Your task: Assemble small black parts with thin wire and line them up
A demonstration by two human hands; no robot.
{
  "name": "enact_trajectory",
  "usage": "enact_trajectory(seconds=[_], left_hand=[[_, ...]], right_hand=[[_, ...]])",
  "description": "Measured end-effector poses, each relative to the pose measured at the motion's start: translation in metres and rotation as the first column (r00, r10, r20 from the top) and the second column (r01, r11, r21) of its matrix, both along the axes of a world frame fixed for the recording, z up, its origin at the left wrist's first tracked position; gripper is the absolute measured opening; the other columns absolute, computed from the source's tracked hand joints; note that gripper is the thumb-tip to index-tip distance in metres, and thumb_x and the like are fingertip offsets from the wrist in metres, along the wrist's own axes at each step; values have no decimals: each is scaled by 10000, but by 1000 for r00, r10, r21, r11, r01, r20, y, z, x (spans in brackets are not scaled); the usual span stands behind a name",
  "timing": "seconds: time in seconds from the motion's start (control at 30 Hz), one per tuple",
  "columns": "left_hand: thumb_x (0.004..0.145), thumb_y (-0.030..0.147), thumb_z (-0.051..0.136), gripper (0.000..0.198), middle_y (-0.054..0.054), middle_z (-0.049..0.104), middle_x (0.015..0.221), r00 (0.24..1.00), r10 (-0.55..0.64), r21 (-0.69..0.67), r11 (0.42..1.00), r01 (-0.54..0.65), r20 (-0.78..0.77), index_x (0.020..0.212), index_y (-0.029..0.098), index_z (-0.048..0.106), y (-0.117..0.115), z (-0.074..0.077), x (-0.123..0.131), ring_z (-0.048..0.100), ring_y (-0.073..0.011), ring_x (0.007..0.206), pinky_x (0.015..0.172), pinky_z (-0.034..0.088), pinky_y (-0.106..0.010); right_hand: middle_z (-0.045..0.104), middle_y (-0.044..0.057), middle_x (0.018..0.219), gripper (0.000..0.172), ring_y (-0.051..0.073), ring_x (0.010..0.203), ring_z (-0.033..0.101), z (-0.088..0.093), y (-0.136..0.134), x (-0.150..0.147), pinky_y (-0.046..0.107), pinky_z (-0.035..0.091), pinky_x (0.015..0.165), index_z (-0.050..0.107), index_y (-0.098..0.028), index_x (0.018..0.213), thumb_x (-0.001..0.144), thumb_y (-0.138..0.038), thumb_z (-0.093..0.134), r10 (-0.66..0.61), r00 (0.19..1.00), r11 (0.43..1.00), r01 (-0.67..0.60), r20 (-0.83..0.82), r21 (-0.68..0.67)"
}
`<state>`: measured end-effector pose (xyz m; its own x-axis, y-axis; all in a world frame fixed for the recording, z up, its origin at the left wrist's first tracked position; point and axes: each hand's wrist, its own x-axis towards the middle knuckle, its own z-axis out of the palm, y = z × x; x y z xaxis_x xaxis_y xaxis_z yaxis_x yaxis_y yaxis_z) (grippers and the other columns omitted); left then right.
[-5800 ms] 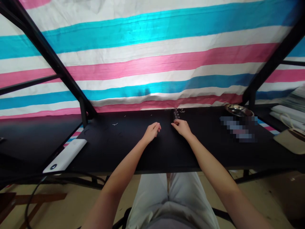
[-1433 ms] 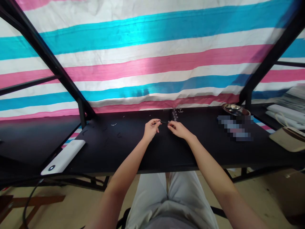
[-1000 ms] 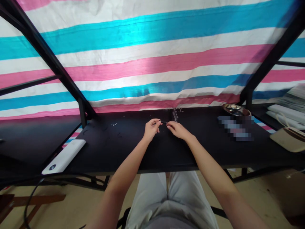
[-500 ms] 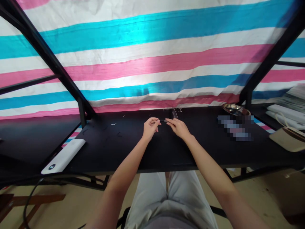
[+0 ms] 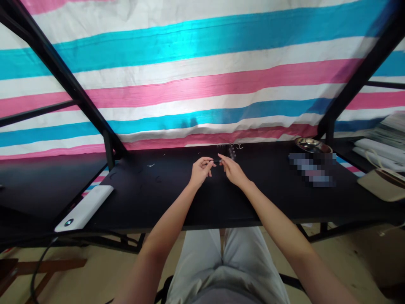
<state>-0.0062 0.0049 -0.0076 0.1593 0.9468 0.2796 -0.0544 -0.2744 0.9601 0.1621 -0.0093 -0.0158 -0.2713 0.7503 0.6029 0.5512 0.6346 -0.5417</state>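
My left hand (image 5: pixel 201 170) is above the middle of the black table (image 5: pixel 142 198), thumb and fingers pinched on one end of a small dark thin piece (image 5: pixel 216 161). Its kind is too small to make out. The other end of this piece lies between the thumb and fingers of my right hand (image 5: pixel 232 169), also closed in a pinch. The piece spans the short gap between both hands. Just behind my right hand, a cluster of small dark round pieces (image 5: pixel 232 151) lies near the table's back edge, beside some thin white strands (image 5: pixel 239 146).
A shiny metal bowl (image 5: pixel 313 145) stands at the back right, with a blurred-out item (image 5: pixel 311 169) in front of it. A white power bank-like box (image 5: pixel 85 207) lies at the left edge. Black frame bars rise on both sides before a striped sheet (image 5: pixel 202 80).
My right hand has shifted slightly, its fingers now more upright and curled around the end of the dark piece. My left hand has barely moved.
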Motion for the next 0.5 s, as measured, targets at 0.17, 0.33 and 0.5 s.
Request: enact_trajectory(seconds=[0.17,0.33,0.5], left_hand=[[712,419,641,369,-60,669,751,1000,-30,9,1000,30,-3,914,122,558,0,-2,0,483,-48,361,353,325,-184],[695,418,657,373,-60,672,748,1000,-29,-8,1000,29,-1,903,124,563,-1,0,1,488,-49,363,350,318,-180],[672,388,682,369,-54,675,744,994,-107,-91,990,110,35,911,128,575,-3,2,3,497,-55,366,349,318,-179]], right_hand=[[607,100,1010,409,162,892,592,-1,-1,-1,336,489,829,427,-188,1304,918,-221,296,1,999,1000,-1,-35,19],[621,101,1039,400,172,944,598,-1,-1,-3,353,487,857,442,-192,1294,920,-236,309,-4,999,1000,4,-40,1],[555,91,1227,405,182,1097,546,-1,-5,-8,365,456,932,434,-222,1303,913,-233,326,20,1000,999,-19,-15,27]])
